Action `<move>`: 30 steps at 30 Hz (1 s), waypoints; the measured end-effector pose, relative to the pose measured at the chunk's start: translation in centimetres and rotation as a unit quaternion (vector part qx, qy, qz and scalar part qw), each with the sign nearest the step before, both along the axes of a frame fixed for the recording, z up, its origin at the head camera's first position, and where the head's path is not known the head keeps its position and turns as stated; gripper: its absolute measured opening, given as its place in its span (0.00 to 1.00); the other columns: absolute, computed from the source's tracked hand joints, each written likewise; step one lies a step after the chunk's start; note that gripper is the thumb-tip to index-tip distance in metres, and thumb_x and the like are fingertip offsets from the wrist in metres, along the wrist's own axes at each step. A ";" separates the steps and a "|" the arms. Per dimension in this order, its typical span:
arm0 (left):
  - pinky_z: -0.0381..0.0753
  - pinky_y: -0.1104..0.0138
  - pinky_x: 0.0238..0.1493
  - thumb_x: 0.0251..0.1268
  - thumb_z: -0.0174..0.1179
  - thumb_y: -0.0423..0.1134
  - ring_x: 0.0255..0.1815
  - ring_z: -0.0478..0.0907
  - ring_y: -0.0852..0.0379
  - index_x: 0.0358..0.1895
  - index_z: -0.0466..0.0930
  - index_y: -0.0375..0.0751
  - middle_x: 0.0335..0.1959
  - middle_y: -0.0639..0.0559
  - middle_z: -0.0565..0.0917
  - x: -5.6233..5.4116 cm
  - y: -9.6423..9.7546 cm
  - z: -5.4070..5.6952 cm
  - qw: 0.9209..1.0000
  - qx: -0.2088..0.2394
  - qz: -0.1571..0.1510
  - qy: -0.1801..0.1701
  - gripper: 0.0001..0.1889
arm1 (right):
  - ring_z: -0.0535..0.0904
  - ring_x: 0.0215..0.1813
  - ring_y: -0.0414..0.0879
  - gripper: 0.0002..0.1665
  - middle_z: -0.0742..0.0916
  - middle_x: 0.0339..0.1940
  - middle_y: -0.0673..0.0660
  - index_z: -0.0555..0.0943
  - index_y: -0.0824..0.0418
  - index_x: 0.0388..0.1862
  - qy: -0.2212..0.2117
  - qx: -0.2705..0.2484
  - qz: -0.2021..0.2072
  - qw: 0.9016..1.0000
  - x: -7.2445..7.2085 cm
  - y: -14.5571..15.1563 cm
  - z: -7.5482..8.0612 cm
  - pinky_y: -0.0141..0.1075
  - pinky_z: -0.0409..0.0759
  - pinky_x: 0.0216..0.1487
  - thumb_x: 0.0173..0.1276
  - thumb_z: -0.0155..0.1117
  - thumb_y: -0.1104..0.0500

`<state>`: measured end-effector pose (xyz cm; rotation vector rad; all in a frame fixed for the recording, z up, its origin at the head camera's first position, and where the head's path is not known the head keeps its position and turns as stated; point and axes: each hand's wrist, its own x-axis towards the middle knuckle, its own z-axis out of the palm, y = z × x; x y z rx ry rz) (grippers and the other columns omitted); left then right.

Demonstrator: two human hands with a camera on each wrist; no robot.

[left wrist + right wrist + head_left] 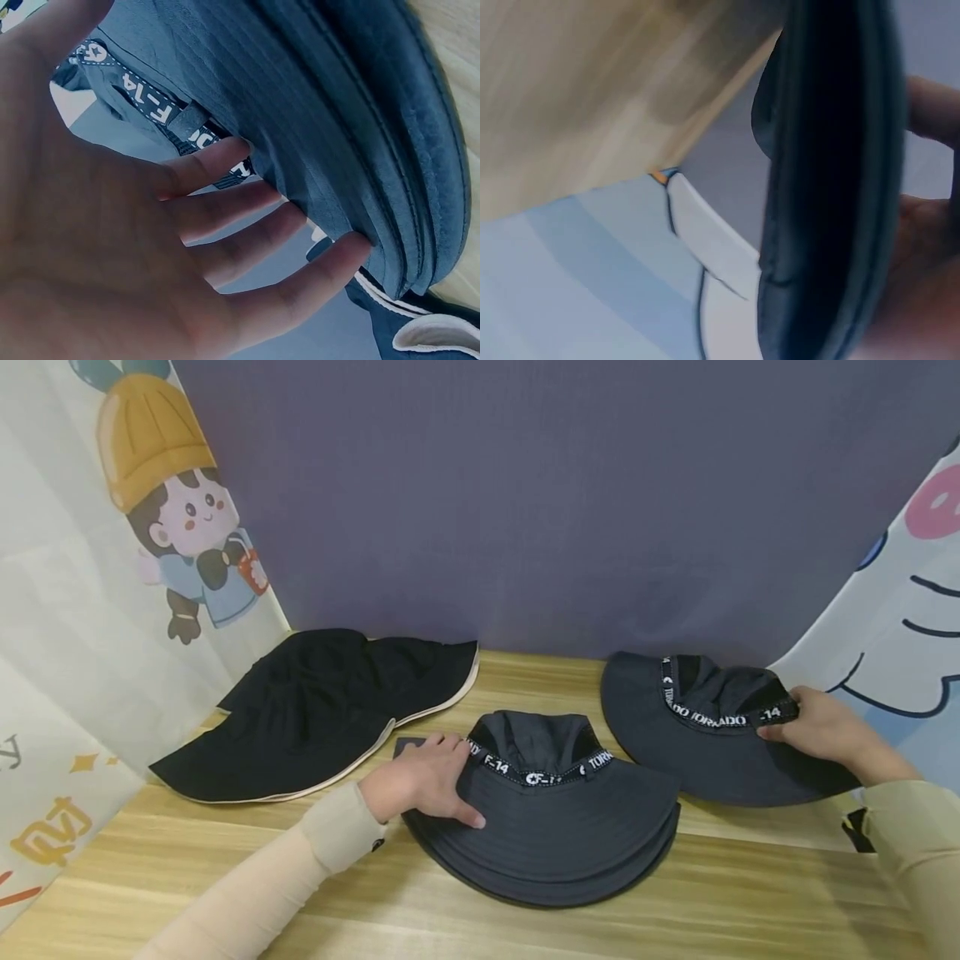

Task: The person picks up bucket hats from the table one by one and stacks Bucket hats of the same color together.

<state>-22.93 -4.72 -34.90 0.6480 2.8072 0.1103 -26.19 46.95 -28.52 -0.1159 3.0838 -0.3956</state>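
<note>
A stack of dark grey sun hats (555, 835) with wide brims lies in the middle of the table, a lettered band round the top crown. My left hand (427, 781) rests on its left side, thumb over the brim; the left wrist view shows its fingers spread and nearly straight, touching the brims (322, 135). At the right lies a similar dark grey hat (720, 768). My right hand (828, 731) pinches it at the right end of the lettered band. In the right wrist view the brim (825, 187) covers most of that hand.
Black hats (300, 727) with pale edging lie at the left rear of the wooden table (360, 893). A grey-purple cloth (540, 502) stands behind, and printed cartoon sheets (67, 568) flank both sides. A small black-and-yellow item (857, 829) is partly hidden by the right sleeve.
</note>
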 end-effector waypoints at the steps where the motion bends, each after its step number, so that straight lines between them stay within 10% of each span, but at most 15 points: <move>1: 0.66 0.39 0.66 0.48 0.69 0.74 0.76 0.60 0.42 0.77 0.60 0.38 0.76 0.43 0.65 0.0 0.0 0.0 1.000 0.000 0.000 0.000 0.59 | 0.78 0.41 0.71 0.41 0.79 0.42 0.82 0.64 0.89 0.54 0.008 0.005 0.002 1.000 0.1 -0.2 0.2 0.61 0.75 0.41 0.67 0.70 0.53; 15: 0.68 0.41 0.65 0.51 0.69 0.71 0.75 0.61 0.41 0.77 0.62 0.40 0.75 0.41 0.66 0.1 -0.2 0.3 1.000 0.010 -0.007 0.008 0.56 | 0.74 0.49 0.84 0.36 0.78 0.49 0.84 0.66 0.78 0.59 0.087 0.041 0.004 0.995 1.7 -3.7 2.6 0.71 0.70 0.45 0.68 0.69 0.52; 30: 0.71 0.44 0.64 0.70 0.62 0.58 0.71 0.66 0.43 0.72 0.68 0.42 0.69 0.42 0.70 -0.4 -0.4 0.3 0.997 0.028 -0.039 0.052 0.35 | 0.79 0.43 0.75 0.37 0.81 0.48 0.80 0.66 0.75 0.63 0.127 0.079 0.006 0.989 2.8 -6.5 3.4 0.66 0.73 0.34 0.69 0.68 0.52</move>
